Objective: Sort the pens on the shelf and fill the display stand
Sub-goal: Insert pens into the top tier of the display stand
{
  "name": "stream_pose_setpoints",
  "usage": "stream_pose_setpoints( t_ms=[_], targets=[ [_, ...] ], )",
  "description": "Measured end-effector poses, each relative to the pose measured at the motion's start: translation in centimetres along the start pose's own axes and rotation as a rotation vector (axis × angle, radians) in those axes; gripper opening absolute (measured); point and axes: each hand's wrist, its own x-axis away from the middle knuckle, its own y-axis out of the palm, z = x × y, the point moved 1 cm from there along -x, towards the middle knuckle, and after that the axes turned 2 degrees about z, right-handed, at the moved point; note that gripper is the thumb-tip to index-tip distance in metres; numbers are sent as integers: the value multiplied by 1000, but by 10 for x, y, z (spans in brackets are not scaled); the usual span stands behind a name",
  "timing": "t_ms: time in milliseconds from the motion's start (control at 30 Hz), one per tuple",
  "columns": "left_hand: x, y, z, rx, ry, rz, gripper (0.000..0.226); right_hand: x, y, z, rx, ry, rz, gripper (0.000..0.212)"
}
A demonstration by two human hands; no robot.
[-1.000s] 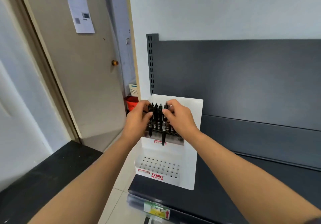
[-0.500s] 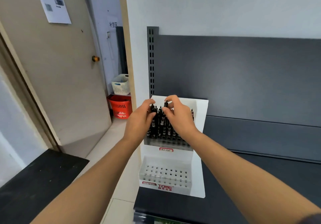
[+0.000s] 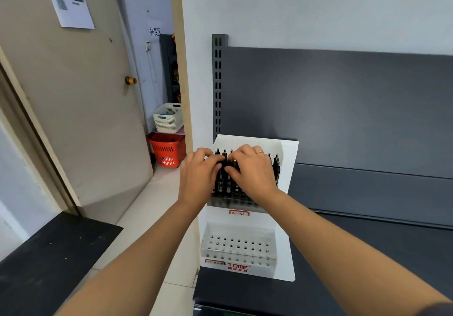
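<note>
Currently both hands are at the upper tier of the white plastic two-tier display stand point(image 3: 289, 217), backs of the hands toward the camera.

Left hand point(image 3: 198, 174): fingers curled in from the left onto the tops of the black pens point(image 3: 228, 183), thumb against the barrels. It holds the left part of the cluster.

Right hand point(image 3: 255, 172): fingers bent over the pen tops, thumb pressed onto a barrel just beside the left thumb. It grips pens in the middle of the row. Thin gold ring point(image 3: 259, 152) on one finger.

Pens stand upright in the upper tier, beneath and between the two hands; a few more show just right of the right hand. How many each hand holds cannot be told.

Below the wrists, the clear perforated lower tier point(image 3: 237, 244) shows open holes.

The stand sits on the dark grey metal shelf point(image 3: 367, 254), which runs right of the right forearm.

Left of the left hand, beyond: red plastic basket point(image 3: 166, 150) on the floor, white slotted basket point(image 3: 168, 117) above it.
</note>
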Motion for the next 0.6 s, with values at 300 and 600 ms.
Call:
stream_pose_setpoints(
  t_ms=[300, 600],
  targets=[
    [-12, 1, -4, 16, -124, -72, 17, -11, -4, 1, -76, 79, -35, 15],
    [-15, 3, -5, -29, -134, -147, 14, -11, 1, 5, -83, 63, -75, 15]
  ],
)
